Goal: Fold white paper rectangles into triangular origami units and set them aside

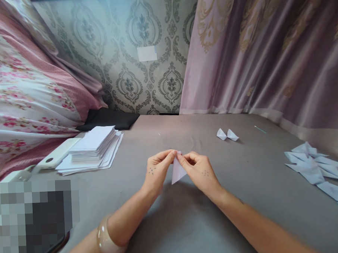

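Note:
A small folded piece of white paper stands pinched between both hands over the grey surface. My left hand grips its top left edge with thumb and fingertips. My right hand grips the top right edge the same way, and the fingertips of the two hands nearly touch. The paper's pointed lower part hangs down between the hands. A pale bangle sits on my left wrist.
A stack of white paper sheets lies at the left, beside a white device and a black cushion. Two small folded paper pieces lie farther back. Several folded paper pieces spread at the right. A pink curtain and floral bedding border the surface.

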A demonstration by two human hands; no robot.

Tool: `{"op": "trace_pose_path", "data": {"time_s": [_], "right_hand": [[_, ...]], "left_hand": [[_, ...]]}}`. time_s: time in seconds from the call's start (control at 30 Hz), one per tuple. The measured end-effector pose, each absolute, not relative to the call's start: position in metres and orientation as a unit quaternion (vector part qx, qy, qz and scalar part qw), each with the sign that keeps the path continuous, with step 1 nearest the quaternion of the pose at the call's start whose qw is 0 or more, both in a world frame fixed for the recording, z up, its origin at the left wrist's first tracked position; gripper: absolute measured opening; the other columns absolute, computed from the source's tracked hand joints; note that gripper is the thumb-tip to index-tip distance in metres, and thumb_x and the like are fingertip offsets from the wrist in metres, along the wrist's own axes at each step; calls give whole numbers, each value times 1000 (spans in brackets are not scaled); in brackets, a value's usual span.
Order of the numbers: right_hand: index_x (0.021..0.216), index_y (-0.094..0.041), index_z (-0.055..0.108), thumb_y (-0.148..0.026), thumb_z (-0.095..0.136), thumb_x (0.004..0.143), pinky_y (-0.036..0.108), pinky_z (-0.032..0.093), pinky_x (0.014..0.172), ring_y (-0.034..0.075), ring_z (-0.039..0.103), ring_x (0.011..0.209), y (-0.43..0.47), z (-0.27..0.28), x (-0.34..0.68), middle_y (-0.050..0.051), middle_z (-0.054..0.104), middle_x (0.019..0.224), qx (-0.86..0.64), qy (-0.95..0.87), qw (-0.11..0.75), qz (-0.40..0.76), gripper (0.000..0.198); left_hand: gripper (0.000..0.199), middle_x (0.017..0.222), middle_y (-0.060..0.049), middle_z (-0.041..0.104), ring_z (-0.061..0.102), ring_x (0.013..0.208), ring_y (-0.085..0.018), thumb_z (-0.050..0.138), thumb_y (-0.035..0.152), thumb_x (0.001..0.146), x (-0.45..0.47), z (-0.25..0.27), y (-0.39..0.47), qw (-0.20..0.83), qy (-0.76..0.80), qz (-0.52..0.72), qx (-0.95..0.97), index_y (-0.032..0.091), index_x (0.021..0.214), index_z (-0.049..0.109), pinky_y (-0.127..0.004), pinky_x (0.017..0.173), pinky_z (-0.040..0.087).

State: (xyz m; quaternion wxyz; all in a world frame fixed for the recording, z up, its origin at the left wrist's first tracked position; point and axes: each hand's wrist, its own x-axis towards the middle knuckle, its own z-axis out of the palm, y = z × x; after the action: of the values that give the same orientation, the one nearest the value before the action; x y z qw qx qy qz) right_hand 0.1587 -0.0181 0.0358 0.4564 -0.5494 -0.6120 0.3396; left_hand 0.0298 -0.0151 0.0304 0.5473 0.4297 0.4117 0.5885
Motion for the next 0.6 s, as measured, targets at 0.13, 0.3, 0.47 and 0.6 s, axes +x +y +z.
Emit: {"op": "trace_pose_path", "data": {"time_s": [0.13,0.3,0.47,0.6], "right_hand": [[69,-17,64,-49,64,75,28,45,65,15,58,67,-14,35,162,3,64,70,-537,-592,466,380,32],[93,-18,63,-38,75,65,31,48,81,17,63,87,-8,34,164,5,68,90,-468,-518,504,509,37],[90,-17,63,-37,77,61,32,49,80,16,64,80,-9,34,162,5,68,84,-455,-476,508,555,37],[92,-16,63,-38,76,64,30,49,71,15,63,72,-9,32,161,3,66,77,-461,-483,528,525,38]], "left_hand": [[17,79,-4,69,58,77,-13,76,32,69,28,30,-10,605,381,590,375,17,75,74,-23,72,44],[18,71,-2,65,54,66,-9,77,32,68,26,27,-7,638,355,580,360,15,74,72,-22,66,42],[18,73,-2,65,54,66,-9,76,32,69,27,26,-7,635,359,579,364,15,75,72,-22,66,41],[18,76,-3,66,56,68,-11,78,28,65,27,27,-9,645,363,565,365,14,76,71,-24,68,42]]}}
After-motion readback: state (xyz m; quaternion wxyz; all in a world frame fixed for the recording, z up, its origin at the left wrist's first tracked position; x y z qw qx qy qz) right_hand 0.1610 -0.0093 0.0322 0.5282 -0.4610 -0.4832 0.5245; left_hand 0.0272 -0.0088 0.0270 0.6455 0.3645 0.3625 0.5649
